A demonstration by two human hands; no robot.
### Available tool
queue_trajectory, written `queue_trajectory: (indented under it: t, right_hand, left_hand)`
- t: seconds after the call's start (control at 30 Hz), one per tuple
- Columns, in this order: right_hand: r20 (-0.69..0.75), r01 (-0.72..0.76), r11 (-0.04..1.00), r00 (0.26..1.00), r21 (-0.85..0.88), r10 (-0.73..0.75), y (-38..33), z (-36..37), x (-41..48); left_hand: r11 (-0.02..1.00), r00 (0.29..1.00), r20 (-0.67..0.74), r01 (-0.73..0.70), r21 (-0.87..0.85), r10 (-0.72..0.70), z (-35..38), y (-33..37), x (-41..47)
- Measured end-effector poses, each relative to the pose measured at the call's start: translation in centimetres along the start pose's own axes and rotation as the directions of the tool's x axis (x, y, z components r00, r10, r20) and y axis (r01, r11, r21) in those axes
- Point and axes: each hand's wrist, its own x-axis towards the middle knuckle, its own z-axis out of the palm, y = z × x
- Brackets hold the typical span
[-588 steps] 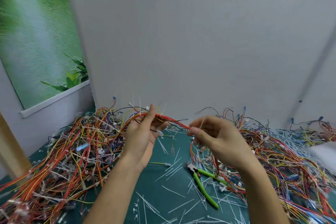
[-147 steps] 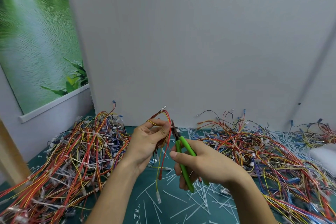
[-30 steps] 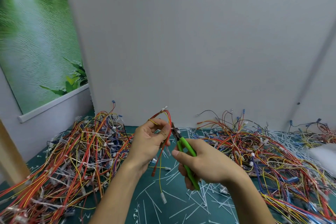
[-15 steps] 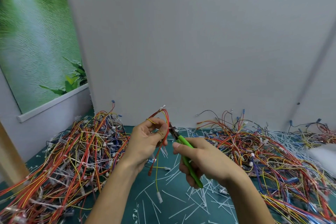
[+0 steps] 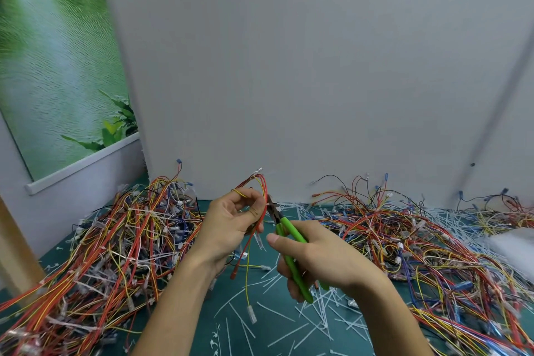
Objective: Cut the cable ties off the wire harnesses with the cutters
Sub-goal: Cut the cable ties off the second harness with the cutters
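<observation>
- Nearest to the camera, many cut cable ties (image 5: 318,318) lie scattered on the green mat (image 5: 222,295), white and thin.
- The right hand (image 5: 323,260) is closed around the green handles of the cutters (image 5: 290,230), with the thumb laid along the upper handle.
- The metal nose of the cutters points up and to the left, and reaches the wires just beside the left thumb. I cannot tell whether a tie is between the blades.
- The left hand (image 5: 231,225) pinches a small wire harness (image 5: 263,188) with thumb and fingers. Its red and yellow wires loop above the hand and hang down below it, and one yellow wire ends in a white connector (image 5: 252,316) near the mat.
- A big pile of harnesses (image 5: 115,240) lies on the left, and another pile (image 5: 404,228) on the right.
- Behind stands a grey panel (image 5: 289,66), and at far left a green poster (image 5: 52,52).
</observation>
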Motion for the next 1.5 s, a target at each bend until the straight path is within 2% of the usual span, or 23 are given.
queue_trajectory:
  t: [0.13,0.33,0.47,0.6,0.83,1.07,1.3,1.5]
  right_hand:
    - [0.043,-0.007,0.999,0.999,0.037,0.005,-0.1,0.6,0.0]
    - [-0.05,0.084,0.995,0.995,-0.059,-0.087,0.3,0.4,-0.1]
    - [-0.032,0.128,0.989,0.991,-0.069,-0.131,-0.1,0.5,-0.3]
    - [-0.003,0.115,0.99,0.993,-0.077,-0.116,-0.3,0.9,-0.4]
    - [-0.058,0.187,0.967,0.978,-0.175,-0.2,0.0,0.5,-0.5]
    - [-0.008,0.151,0.988,0.988,-0.04,-0.151,0.0,1.0,-0.2]
    - [-0.079,0.225,0.963,0.968,-0.146,-0.238,0.2,0.6,-0.1]
    - [-0.031,0.211,0.977,0.977,0.013,-0.211,-0.2,1.6,0.0]
  left_hand:
    - [1.0,1.0,-0.002,0.001,0.006,-0.001,0.1,0.0,-0.1]
    - [0.998,0.998,0.003,-0.06,-0.017,0.06,0.0,0.6,-0.1]
    - [0.991,0.991,0.016,-0.135,-0.002,0.135,-0.1,0.9,-0.1]
    - [0.984,0.984,0.024,-0.175,0.018,0.175,-0.1,0.9,-0.1]
    - [0.981,0.981,0.026,-0.194,-0.018,0.194,-0.1,1.3,-0.3]
    - [0.976,0.976,0.028,-0.216,0.002,0.216,0.0,1.4,-0.3]
    - [0.98,0.98,0.026,-0.199,-0.031,0.2,-0.1,1.7,-0.4]
    - [0.974,0.974,0.034,-0.223,-0.038,0.225,0.0,2.0,-0.6]
